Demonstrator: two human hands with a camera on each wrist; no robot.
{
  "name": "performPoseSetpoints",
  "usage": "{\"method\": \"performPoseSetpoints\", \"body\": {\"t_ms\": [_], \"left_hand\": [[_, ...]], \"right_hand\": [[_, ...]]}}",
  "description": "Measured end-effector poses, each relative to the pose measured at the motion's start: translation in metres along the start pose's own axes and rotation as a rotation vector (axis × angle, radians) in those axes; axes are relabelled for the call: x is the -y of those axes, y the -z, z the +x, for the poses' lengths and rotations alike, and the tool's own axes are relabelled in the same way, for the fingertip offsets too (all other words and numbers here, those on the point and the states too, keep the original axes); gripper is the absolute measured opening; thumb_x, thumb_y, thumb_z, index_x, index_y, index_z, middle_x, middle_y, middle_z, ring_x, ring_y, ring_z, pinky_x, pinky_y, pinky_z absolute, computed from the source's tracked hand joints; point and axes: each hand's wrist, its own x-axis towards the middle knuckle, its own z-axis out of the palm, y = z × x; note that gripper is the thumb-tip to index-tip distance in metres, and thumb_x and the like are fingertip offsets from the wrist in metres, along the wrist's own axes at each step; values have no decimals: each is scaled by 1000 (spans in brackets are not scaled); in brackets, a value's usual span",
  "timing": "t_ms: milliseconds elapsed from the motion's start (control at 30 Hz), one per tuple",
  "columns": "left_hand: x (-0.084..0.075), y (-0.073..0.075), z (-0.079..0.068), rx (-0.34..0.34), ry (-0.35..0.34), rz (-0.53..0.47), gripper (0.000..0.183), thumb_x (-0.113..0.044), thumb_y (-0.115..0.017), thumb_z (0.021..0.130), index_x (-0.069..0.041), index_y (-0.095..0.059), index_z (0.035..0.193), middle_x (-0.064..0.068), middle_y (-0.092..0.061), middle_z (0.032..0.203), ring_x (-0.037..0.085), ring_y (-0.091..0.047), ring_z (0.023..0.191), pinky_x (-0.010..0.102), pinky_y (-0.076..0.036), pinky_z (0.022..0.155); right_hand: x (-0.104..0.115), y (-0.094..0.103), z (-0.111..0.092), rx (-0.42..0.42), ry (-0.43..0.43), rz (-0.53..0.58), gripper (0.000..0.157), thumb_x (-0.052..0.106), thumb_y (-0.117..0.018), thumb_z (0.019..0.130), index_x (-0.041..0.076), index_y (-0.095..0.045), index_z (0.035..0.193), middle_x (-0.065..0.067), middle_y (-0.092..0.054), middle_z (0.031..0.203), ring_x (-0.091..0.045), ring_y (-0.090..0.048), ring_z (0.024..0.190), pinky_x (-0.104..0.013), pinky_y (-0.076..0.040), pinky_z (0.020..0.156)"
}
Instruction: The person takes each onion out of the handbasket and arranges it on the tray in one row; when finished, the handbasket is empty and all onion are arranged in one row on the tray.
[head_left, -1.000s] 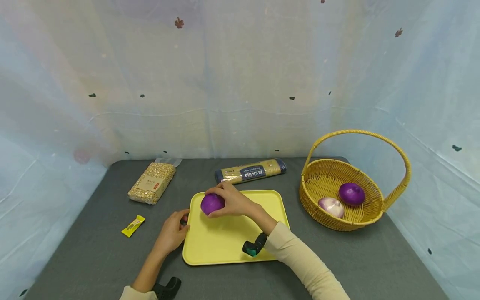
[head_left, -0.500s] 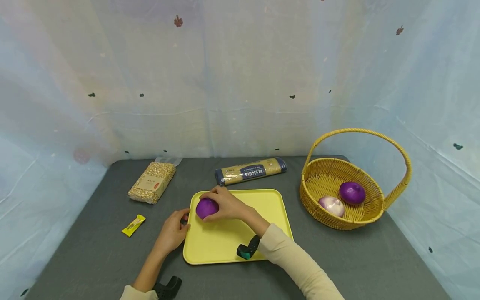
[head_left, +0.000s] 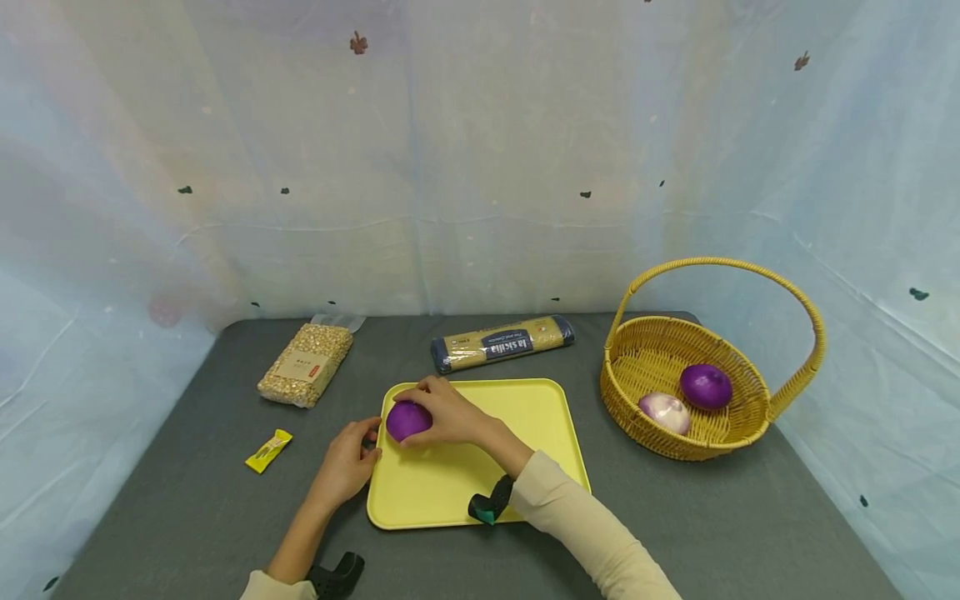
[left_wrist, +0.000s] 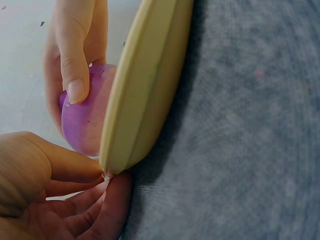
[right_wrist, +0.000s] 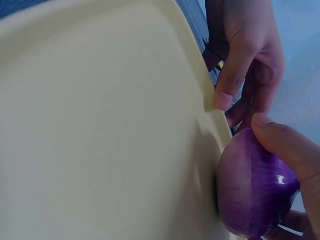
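A purple onion (head_left: 407, 421) is held by my right hand (head_left: 447, 417), thumb on the near side and fingers over the far side. It sits at the left end of the yellow tray (head_left: 480, 467), close to the rim. My left hand (head_left: 347, 463) pinches the tray's left rim, thumb above and fingers beneath, as the left wrist view shows. In the right wrist view the onion (right_wrist: 255, 187) is close against the tray's edge, and the left thumb lies just beyond it.
At the right, a wicker basket (head_left: 615, 400) with a tall handle holds a purple onion (head_left: 706, 387) and a paler one (head_left: 664, 412). Behind the tray lies a pasta pack (head_left: 502, 342). A bag of grains (head_left: 306, 365) and a small yellow packet (head_left: 268, 451) lie at the left.
My right hand has carried the onion leftward and slightly nearer, toward the tray's left rim. My left hand keeps its place on the rim.
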Motion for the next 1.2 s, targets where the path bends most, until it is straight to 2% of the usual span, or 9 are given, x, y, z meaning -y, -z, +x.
{"method": "performPoseSetpoints", "body": {"t_ms": [167, 500, 1200], "left_hand": [[1, -1, 0, -12, -12, 0, 42, 7, -63, 80, 6, -55, 121, 12, -55, 93, 13, -48, 66, 26, -39, 58], [3, -1, 1, 9, 4, -6, 42, 4, -62, 82, 6, -54, 123, 11, -54, 94, 13, -48, 67, 26, -40, 59], [2, 0, 0, -12, -12, 1, 41, 5, -62, 81, 6, -55, 121, 10, -54, 92, 11, -47, 66, 25, -39, 58]], "right_hand": [[1, 0, 1, -4, 13, -25, 67, 43, -74, 76, 20, -50, 134, -9, -47, 120, -18, -44, 106, -25, -43, 82], [0, -3, 2, 9, 12, -26, 72, 44, -74, 76, 20, -47, 137, -9, -46, 124, -19, -45, 110, -26, -43, 85], [2, 4, 0, 4, -2, 71, 82, 47, -74, 74, 18, -39, 142, -8, -43, 128, -19, -43, 113, -24, -45, 83]]}}
